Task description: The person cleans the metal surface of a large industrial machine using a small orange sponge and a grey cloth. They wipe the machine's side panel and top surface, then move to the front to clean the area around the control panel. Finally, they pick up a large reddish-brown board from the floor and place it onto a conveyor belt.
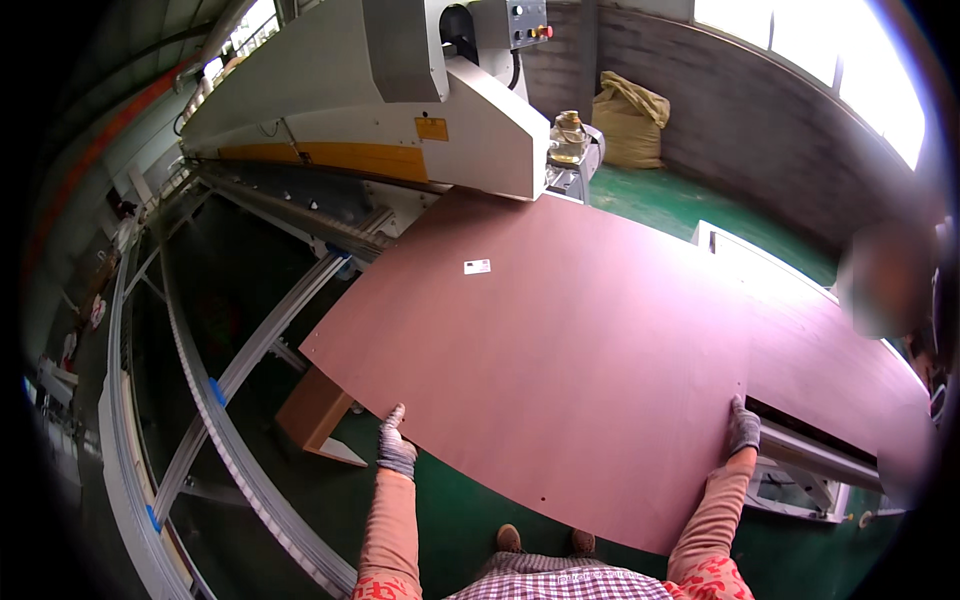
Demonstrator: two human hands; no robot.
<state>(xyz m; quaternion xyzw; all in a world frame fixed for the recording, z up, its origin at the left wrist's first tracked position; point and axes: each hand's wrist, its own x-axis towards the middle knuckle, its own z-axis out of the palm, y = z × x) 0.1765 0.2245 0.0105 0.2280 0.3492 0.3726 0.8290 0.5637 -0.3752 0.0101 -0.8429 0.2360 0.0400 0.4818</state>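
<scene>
A large reddish-brown board (580, 340) lies flat in front of me, its far edge up against the edge of a white machine (490, 140). A small white label (477, 267) is stuck on its upper left part. My left hand (396, 442), in a grey knit glove, is closed on the near left edge, thumb on top. On the board's right edge, my right hand (743, 428) grips in a matching glove. The fingers under the board are hidden on both sides.
Another board (825, 345) of the same colour lies to the right. Metal rails (235, 370) of a frame run along the left, over a brown panel (315, 408) lower down. At the back stand a control box (512, 22) and a tan sack (630, 120).
</scene>
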